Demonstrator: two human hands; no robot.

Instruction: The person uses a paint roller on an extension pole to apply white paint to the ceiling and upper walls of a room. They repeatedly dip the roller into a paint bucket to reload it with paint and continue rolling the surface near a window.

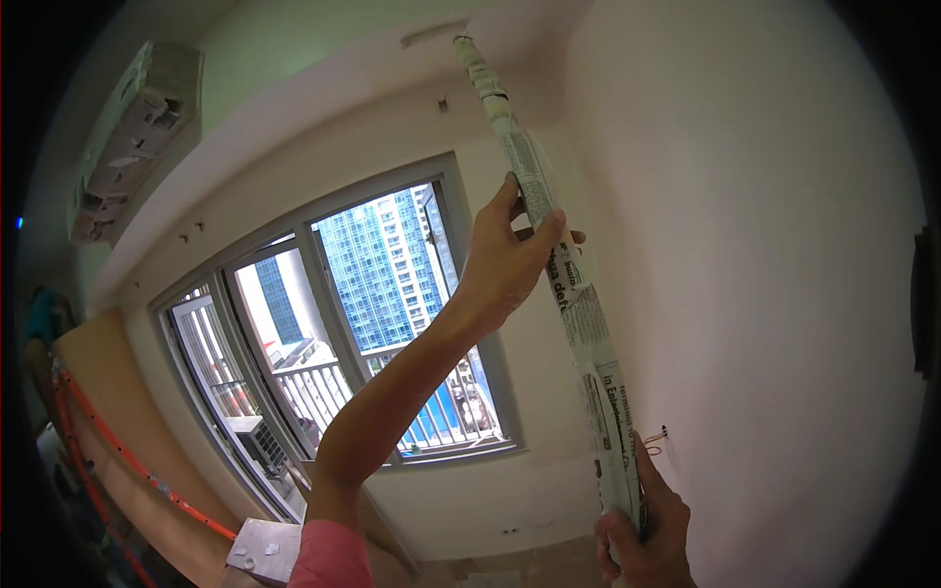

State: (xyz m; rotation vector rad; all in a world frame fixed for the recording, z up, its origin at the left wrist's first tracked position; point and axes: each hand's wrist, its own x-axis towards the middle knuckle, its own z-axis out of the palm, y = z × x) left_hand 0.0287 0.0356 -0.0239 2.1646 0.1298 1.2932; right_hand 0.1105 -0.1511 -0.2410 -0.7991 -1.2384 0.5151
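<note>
I watch from far away through the head camera, and I see 2 bare hands on 1 long pole (pixel 588 318). The left hand (pixel 517 260) is grasping its upper part, with the thumb in front and some fingers passing behind. The right hand (pixel 655 537) is curled around the lower part, near the bottom edge of my view, and 1 finger is stretched along the pole's side. I judge that the hands are set well apart so that such a long thing does not swing.

No surface carries the pole; it is held in the air, tilted, in front of the right wall (pixel 774 245). Its upper end is near a pale bar (pixel 431 35) at the ceiling (pixel 529 44); I cannot tell if these 2 are joined. Printed paper is wrapped around the pole, perhaps for protecting it or making it thicker to grip. Beside the lower part, thin wires (pixel 655 442) come out of the wall. The window (pixel 331 294) is behind the left forearm.
</note>
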